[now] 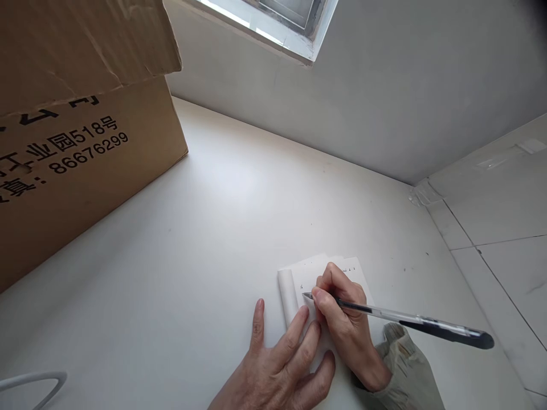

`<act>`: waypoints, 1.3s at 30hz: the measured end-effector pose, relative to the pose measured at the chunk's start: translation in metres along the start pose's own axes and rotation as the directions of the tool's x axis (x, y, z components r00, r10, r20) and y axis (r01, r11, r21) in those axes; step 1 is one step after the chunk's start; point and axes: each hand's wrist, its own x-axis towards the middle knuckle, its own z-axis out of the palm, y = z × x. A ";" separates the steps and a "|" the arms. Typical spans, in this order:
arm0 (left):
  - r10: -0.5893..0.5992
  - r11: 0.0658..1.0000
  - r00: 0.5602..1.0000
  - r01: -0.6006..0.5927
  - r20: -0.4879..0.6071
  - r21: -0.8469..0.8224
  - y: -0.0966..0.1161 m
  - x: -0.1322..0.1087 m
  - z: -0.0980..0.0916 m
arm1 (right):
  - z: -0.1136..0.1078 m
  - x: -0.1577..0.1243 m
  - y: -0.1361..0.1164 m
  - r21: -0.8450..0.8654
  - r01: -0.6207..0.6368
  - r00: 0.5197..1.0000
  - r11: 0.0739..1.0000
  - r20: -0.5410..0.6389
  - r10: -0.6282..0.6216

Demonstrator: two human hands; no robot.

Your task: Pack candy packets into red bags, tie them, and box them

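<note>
1. Right hand [344,322]: closed around a pen [393,315], pinched between thumb and forefinger near the tip. The rest of the fingers are curled in. A pale sleeve [405,367] covers the wrist.
2. Pen: clear barrel with a dark cap end. It slants up and out to the right, away from the hand. The tip touches the notepad [305,272] at its left part.
3. Notepad: small and white, lying flat on the bench [192,228], toward the near edge and nearer the right edge than the left. Its left margin is rolled or folded over. Faint marks show along the top of the page; they are too small to read.
4. Left hand [280,370]: open and flat, holding nothing. The fingers are spread, and the fingertips rest on the lower left of the notepad, just beside the right hand. The forefinger lies on the bare bench.
5. Cardboard box [77,165]: stands at the far left of the bench, well apart from both hands. One flap is open at the top, and a printed number and characters show on the side.
6. White cable [36,380]: loops at the near left corner of the bench.
7. Surroundings: a grey wall [384,102] runs along the far edge, with a window [277,23] above it. Tiled floor [504,228] lies beyond the right edge.
</note>
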 end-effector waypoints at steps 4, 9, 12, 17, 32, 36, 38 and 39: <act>-0.007 1.000 1.000 0.007 -0.009 0.019 0.000 0.000 0.000 | 0.000 0.000 0.000 -0.004 0.011 1.000 1.000 -0.007 -0.011; 0.000 1.000 1.000 0.000 0.017 0.003 0.000 0.002 -0.001 | 0.000 0.000 0.000 -0.010 0.004 1.000 1.000 0.004 -0.004; 0.002 1.000 1.000 -0.002 0.025 -0.002 -0.001 0.002 -0.002 | 0.000 0.001 -0.001 -0.010 -0.006 1.000 1.000 0.014 0.006; -0.007 1.000 1.000 0.007 0.025 -0.006 0.000 0.002 -0.003 | 0.000 0.001 -0.002 -0.013 -0.006 1.000 1.000 0.014 0.006; -0.011 1.000 1.000 0.011 0.025 -0.023 -0.001 0.001 -0.003 | 0.001 0.004 -0.003 0.039 -0.031 0.999 0.999 -0.030 0.032; -0.010 0.999 0.999 0.011 0.037 -0.032 0.000 0.001 -0.001 | 0.001 0.004 -0.003 0.023 -0.029 0.999 0.999 -0.023 0.030; -0.008 0.999 0.999 0.009 0.034 -0.035 0.001 0.001 -0.001 | 0.001 0.004 -0.003 0.028 -0.021 1.000 0.999 -0.012 0.022; -0.009 0.999 0.999 0.010 0.032 -0.036 0.001 0.002 -0.001 | 0.001 0.004 -0.003 0.033 -0.022 1.000 0.999 -0.012 0.023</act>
